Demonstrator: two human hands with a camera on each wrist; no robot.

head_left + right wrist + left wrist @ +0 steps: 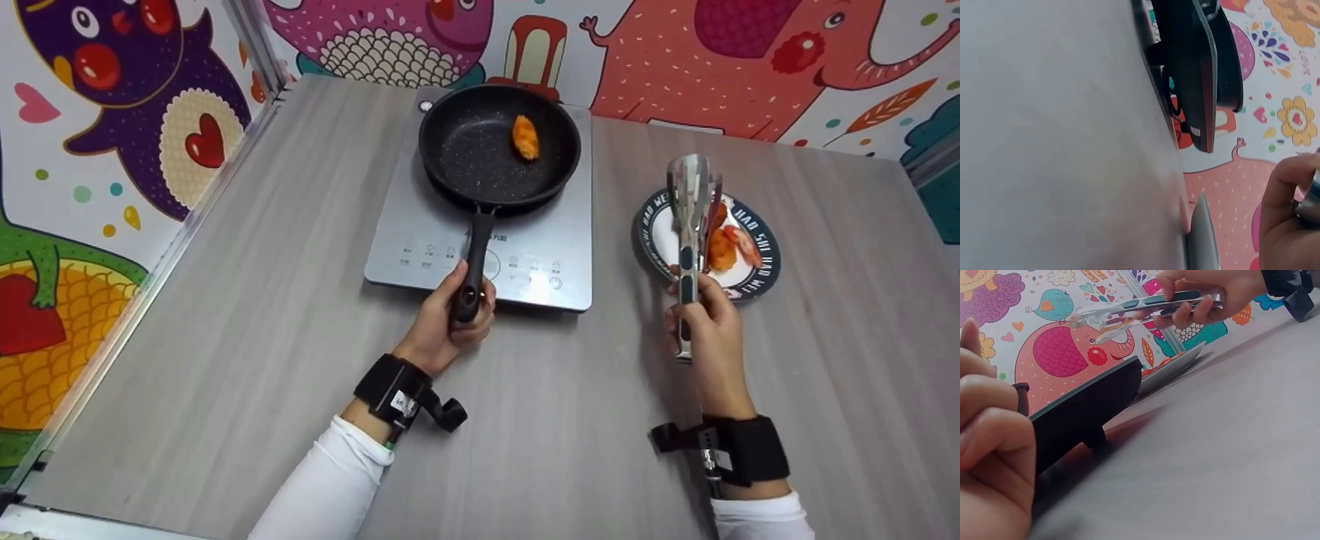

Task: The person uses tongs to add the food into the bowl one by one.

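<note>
My left hand [448,315] grips the black handle of a frying pan [465,169], which sits on a silver induction cooktop [405,225]. One orange-brown piece of food [525,138] lies toward the right inside the pan. In my right hand [712,330] is a pair of metal tongs [688,225], held around the dark grips with the tips pointing away from me. They overlap a plate [646,232] with a dark lettered rim in the head view. On that plate are a shrimp [744,246] and orange-brown food pieces [721,251], partly hidden behind the tongs.
The cooktop stands at the back of a grey wood-grain table [225,360], with the plate to its right. Cartoon-printed walls [667,60] close off the back and left. A metal frame edge [150,315] runs along the left side.
</note>
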